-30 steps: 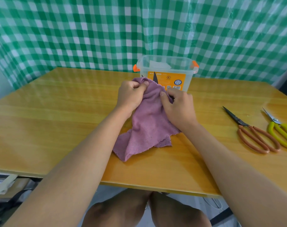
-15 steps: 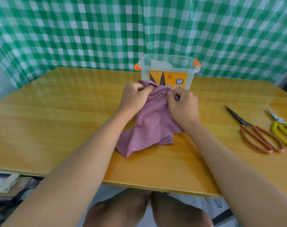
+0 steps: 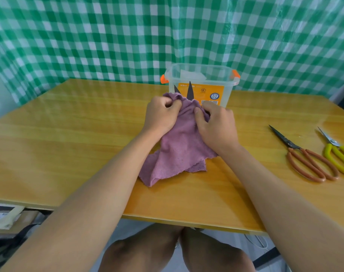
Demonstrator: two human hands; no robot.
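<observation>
Green-checked curtain (image 3: 108, 36) closes off the back, and a yellow wooden desk (image 3: 59, 144) carries everything. Just in front of the clear box (image 3: 229, 89), a purple cloth (image 3: 179, 146) is bunched up, its lower end trailing on the wood toward the person. Both hands are curled tight on its top. The left hand (image 3: 161, 114) pinches a fold on one side, and the right hand (image 3: 218, 130) grips the other, thumb pressed into the fabric. Two dark blades (image 3: 190, 91) stick up out of the cloth between them, against the box's orange label. What lies below the tips is wrapped and hidden.

This looks like wiping a pair of scissors clean. To do it well, have cloth between skin and edge, stroke from the pivot out to the tips and never toward the fingers, and stop the blades spreading wider. Mind that the tips do not jab the box. Right of the box, well apart, lie orange scissors (image 3: 290, 143) and, further right, yellow scissors (image 3: 332, 142).
</observation>
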